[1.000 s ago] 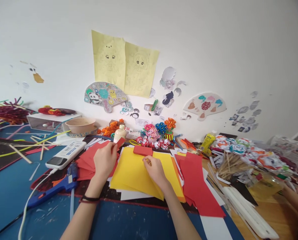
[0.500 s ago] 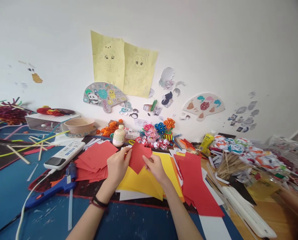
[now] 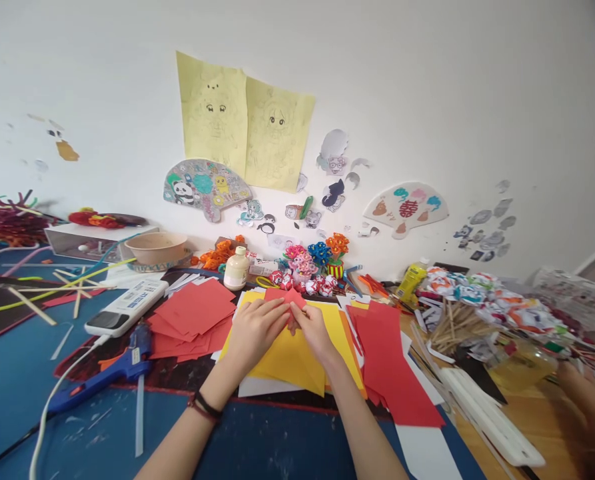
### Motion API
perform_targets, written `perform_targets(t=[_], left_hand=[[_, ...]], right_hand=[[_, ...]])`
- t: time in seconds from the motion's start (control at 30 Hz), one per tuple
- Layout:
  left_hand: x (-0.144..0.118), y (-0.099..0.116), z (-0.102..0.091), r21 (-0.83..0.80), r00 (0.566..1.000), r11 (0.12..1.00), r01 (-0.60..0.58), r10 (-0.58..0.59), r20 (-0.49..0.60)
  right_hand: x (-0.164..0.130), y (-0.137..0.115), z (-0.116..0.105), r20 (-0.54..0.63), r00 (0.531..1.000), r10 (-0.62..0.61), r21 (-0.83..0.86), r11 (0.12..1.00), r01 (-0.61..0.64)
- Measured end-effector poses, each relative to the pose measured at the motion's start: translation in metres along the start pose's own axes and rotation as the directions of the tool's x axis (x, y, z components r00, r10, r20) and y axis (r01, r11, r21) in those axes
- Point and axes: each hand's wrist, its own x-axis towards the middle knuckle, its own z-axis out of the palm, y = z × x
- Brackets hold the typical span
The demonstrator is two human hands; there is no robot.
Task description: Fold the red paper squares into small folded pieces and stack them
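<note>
Between my hands is a small red square of paper (image 3: 278, 294), held above the yellow sheets (image 3: 297, 370); its lower part is hidden behind my fingers. My left hand (image 3: 258, 329) lies across the paper's near side, its fingers together and reaching to the right against it. My right hand (image 3: 316, 333) pinches the paper at its right edge with thumb and finger. The fingertips of both hands nearly meet. Left of my hands lies a loose stack of red paper squares (image 3: 193, 313). Longer red sheets (image 3: 390, 363) lie to the right.
A blue glue gun (image 3: 102, 380) and a white power strip (image 3: 127, 307) lie at left. Behind my hands stand a cream bottle (image 3: 236, 269) and small craft flowers (image 3: 302, 260). At right are a white paper trimmer (image 3: 492, 417) and another person's blurred hand (image 3: 580, 393).
The red square, flat and facing me before, now appears bent or folded. My left hand has moved right over it, closer to my right hand. The view has shifted slightly.
</note>
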Motion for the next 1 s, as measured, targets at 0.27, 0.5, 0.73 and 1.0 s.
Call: perform_targets(t=[0.27,0.5,0.73,1.0], left_hand=[[0.003,-0.006,0.007,-0.476,0.862,0.719,0.505,-0.446,0.241],[0.003,-0.004,0.006,-0.555,0.833,0.635,0.538,-0.501,0.234],[0.004,-0.003,0.005,-0.511,0.842,0.679,0.527,-0.499,0.204],[0.003,-0.004,0.007,-0.518,0.839,0.675,0.526,-0.513,0.183]], right_hand=[[-0.003,-0.008,0.000,0.115,0.993,0.012,-0.129,0.992,0.003],[0.001,-0.006,-0.004,0.076,0.996,-0.054,-0.082,0.995,0.060],[-0.001,-0.011,-0.004,0.095,0.994,-0.044,-0.084,0.995,0.052],[-0.001,-0.011,-0.003,0.111,0.993,-0.044,-0.078,0.996,0.053]])
